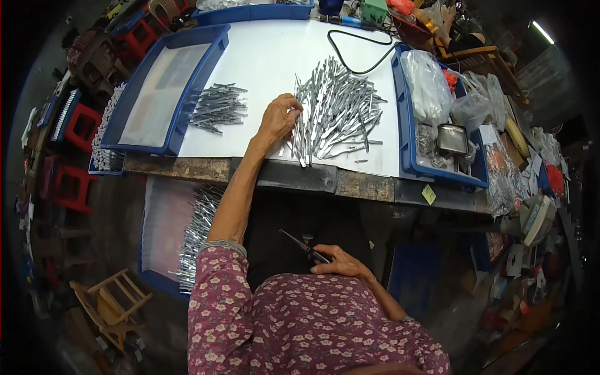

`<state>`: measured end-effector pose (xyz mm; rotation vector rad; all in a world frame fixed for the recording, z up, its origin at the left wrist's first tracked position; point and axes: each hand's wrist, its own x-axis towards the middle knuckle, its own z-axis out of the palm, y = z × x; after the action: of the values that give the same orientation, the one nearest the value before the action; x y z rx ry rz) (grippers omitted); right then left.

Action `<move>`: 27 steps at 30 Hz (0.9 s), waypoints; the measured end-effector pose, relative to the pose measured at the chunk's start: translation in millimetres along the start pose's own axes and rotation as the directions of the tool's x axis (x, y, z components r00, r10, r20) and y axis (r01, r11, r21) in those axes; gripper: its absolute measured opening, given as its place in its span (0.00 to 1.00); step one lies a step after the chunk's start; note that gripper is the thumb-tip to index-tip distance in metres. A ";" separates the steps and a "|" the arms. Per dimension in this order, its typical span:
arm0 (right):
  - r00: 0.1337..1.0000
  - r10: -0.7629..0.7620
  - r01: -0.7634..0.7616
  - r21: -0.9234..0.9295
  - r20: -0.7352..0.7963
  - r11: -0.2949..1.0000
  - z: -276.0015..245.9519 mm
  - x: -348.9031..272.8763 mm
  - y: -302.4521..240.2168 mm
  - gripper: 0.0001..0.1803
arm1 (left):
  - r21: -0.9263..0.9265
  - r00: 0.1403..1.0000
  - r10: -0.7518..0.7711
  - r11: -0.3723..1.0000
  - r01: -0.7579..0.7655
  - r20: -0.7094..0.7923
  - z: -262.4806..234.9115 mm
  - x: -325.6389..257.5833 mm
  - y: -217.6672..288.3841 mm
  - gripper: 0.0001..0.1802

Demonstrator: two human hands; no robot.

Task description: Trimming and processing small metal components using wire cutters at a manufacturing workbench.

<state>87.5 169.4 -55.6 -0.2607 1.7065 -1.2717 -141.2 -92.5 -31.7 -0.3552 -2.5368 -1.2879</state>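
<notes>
Black-handled tool (305,246) in right hand (342,262) (curled)

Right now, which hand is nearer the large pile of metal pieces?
Left. Your left hand is at the left edge of the large pile; your right hand is farther away, near your body, holding a dark-handled tool.

Workshop; metal parts (340,112) heaped on workbench (269,53).
</notes>
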 end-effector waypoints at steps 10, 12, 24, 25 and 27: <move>0.986 0.144 -0.128 -0.176 0.082 0.976 -1.4 11.6 -5.7 0.29 | 0.024 0.968 -0.179 0.982 0.186 -0.174 3.1 -22.9 -1.2 0.21; 0.993 0.113 -0.101 -0.212 0.043 0.972 3.6 13.8 -4.8 0.29 | 0.098 0.965 -0.177 0.975 0.199 -0.193 6.8 -25.4 2.1 0.23; 0.994 -0.016 0.044 -0.259 0.108 0.965 3.2 9.1 6.3 0.27 | 0.263 0.970 -0.190 0.938 0.225 -0.152 -5.5 -40.6 14.8 0.17; 0.991 -0.097 0.119 -0.294 0.091 0.948 -0.9 4.6 29.2 0.26 | 0.263 0.970 -0.191 0.938 0.225 -0.151 -6.0 -40.9 15.1 0.17; 0.980 -0.178 0.197 -0.327 0.089 0.924 -6.4 -1.8 24.9 0.24 | 0.236 0.970 -0.220 0.942 0.238 -0.102 -11.7 -43.5 17.7 0.17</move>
<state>92.2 185.4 -75.2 -0.6702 1.8777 -1.0893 -93.1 -95.9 -27.0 0.0420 -2.6943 -1.0156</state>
